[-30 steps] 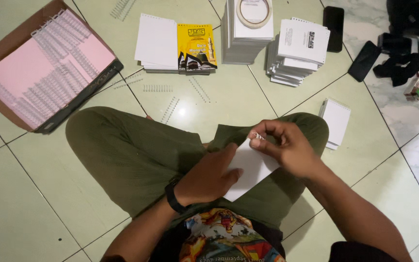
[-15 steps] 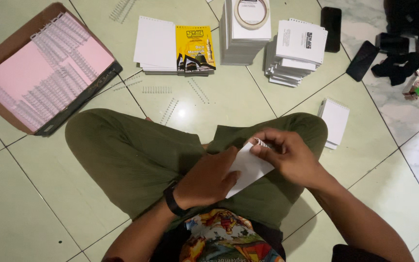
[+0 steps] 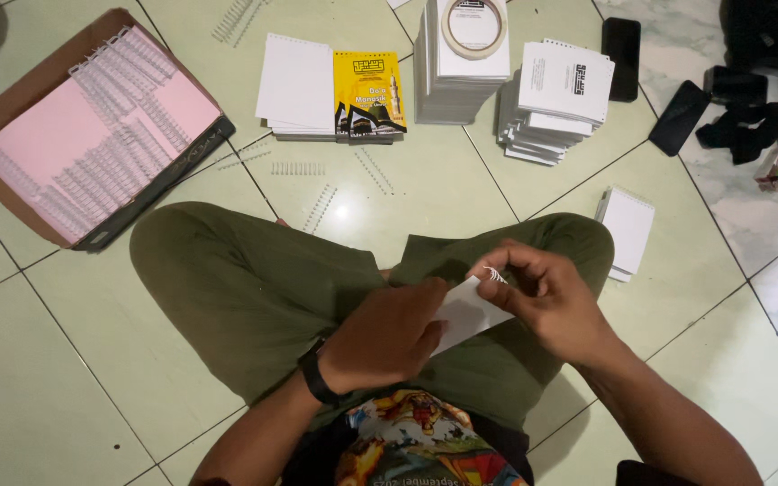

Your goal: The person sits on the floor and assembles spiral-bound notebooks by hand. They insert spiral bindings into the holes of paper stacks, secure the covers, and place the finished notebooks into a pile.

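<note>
Now left hand (image 3: 387,335) presses the small white paper booklet (image 3: 470,310) on the lap, long axis running near-left to far-right, while right hand (image 3: 547,299) pinches a white wire coil (image 3: 494,274) at its far-right edge.

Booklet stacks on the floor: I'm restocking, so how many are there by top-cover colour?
White-topped stacks: 4 (white stack, tall stack, leaning stack, small stack)
Yellow-topped stacks: 1 (yellow booklet stack)
Total: 5
</note>
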